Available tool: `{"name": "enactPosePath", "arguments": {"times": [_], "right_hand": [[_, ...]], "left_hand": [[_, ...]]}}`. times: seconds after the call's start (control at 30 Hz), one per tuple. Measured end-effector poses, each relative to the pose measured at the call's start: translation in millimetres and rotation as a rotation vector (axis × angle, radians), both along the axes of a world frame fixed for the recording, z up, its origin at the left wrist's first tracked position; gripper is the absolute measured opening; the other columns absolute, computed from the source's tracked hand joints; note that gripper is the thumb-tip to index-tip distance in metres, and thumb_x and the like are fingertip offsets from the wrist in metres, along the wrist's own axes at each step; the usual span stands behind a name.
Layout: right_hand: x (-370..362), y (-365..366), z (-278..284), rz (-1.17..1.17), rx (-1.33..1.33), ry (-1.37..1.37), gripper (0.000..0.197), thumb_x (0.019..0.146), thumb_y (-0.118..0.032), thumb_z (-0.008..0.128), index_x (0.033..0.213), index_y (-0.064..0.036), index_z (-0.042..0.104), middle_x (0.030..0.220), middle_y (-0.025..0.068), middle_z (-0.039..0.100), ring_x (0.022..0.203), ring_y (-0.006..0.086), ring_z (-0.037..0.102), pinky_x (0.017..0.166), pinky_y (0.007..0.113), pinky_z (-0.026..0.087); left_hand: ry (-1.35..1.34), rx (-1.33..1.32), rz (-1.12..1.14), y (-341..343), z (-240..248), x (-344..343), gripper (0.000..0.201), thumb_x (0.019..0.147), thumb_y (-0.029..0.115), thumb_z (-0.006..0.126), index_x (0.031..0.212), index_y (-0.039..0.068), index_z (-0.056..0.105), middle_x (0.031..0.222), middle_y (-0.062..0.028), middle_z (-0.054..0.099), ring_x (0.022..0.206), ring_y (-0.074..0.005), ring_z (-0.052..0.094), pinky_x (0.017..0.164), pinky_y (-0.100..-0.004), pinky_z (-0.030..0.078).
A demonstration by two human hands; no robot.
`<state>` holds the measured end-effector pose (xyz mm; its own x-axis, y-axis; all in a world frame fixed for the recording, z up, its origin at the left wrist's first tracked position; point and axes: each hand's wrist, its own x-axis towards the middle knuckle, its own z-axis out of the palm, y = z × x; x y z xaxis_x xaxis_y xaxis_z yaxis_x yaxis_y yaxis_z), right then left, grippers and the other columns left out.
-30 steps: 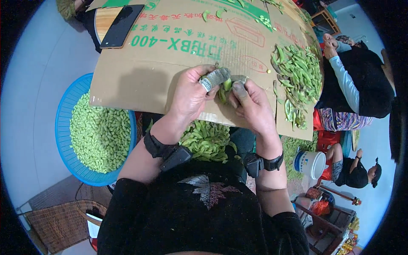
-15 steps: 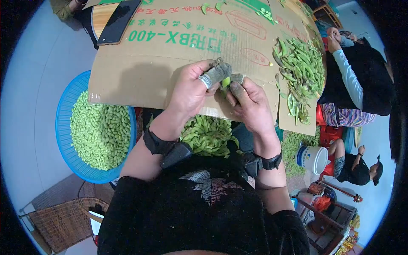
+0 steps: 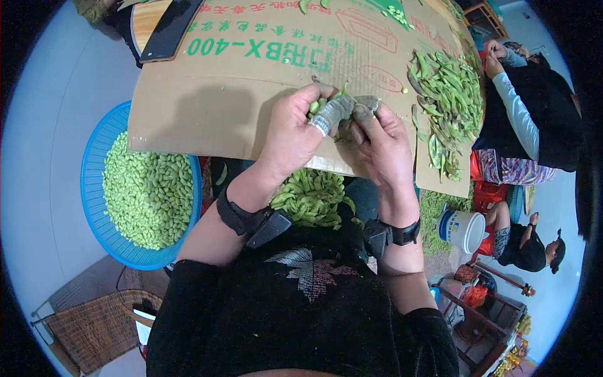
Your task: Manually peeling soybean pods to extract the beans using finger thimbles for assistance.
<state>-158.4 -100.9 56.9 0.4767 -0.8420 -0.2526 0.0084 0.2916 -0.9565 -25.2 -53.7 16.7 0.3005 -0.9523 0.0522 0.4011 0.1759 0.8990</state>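
Note:
My left hand (image 3: 294,129) and my right hand (image 3: 382,141) meet above the cardboard near its front edge, fingers pinched together. A green bean pod (image 3: 345,90) is gripped between them, mostly hidden by the fingertips. Inside the curled fingers of my left hand sit shelled green beans (image 3: 316,107). Grey knitted finger covers (image 3: 333,114) are on fingers of both hands. Below, a heap of bean pods (image 3: 308,196) rests at my lap. To the right on the cardboard is a pile of unshelled pods (image 3: 449,94).
A blue basket (image 3: 92,188) full of shelled beans (image 3: 147,191) stands at the left. The cardboard (image 3: 207,125) carries a dark phone (image 3: 168,31). At right are a white bucket (image 3: 465,231) and two seated people (image 3: 540,113). A woven chair (image 3: 94,327) is lower left.
Both hands have shifted slightly right. The green bean between the fingertips no longer shows there, and beans now show in my left hand's curled fingers.

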Motion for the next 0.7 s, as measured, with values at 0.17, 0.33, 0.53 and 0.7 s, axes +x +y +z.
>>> {"name": "enactPosePath", "arguments": {"times": [0.17,0.33,0.53,0.7], "right_hand": [[-12.8,-13.7,2.5,0.071,-0.275,0.251,0.019,0.091,-0.019,0.050,0.089,-0.0026,0.059,0.067,-0.0022,0.052,0.059,0.0052,0.044,0.053,0.021,0.037],[-15.4,-20.8,19.6,0.046,-0.560,0.316,0.034,0.082,-0.012,0.062,0.112,-0.0008,0.051,0.091,0.0037,0.058,0.080,0.0082,0.052,0.073,0.024,0.044],[-7.9,-12.9,-5.5,0.039,-0.294,-0.053,0.026,0.085,-0.003,0.055,0.110,-0.0015,0.050,0.086,0.0018,0.058,0.072,0.0061,0.053,0.062,0.021,0.045],[-7.3,-18.4,-15.1,0.173,0.319,-0.437,0.018,0.086,-0.006,0.055,0.103,-0.0016,0.051,0.075,-0.0005,0.056,0.047,0.0033,0.044,0.036,0.016,0.031]], "left_hand": [[-0.079,-0.014,-0.030,-3.1,-0.5,0.4,0.014,0.080,0.003,0.060,0.094,0.000,0.058,0.076,-0.0028,0.061,0.065,-0.0076,0.056,0.056,-0.0238,0.045],[-0.619,-0.119,0.108,6.3,15.2,-7.7,0.029,0.076,0.003,0.064,0.103,0.004,0.055,0.080,-0.0144,0.062,0.070,-0.0216,0.062,0.063,-0.0307,0.049],[-0.785,-0.261,0.083,13.2,13.5,-6.3,0.039,0.070,0.000,0.064,0.107,0.006,0.055,0.089,-0.0153,0.061,0.081,-0.0303,0.062,0.068,-0.0359,0.050],[-0.851,-0.353,0.366,19.8,-1.9,-3.5,0.026,0.073,0.000,0.060,0.098,0.006,0.058,0.089,-0.0109,0.059,0.075,-0.0217,0.061,0.064,-0.0298,0.049]]}}
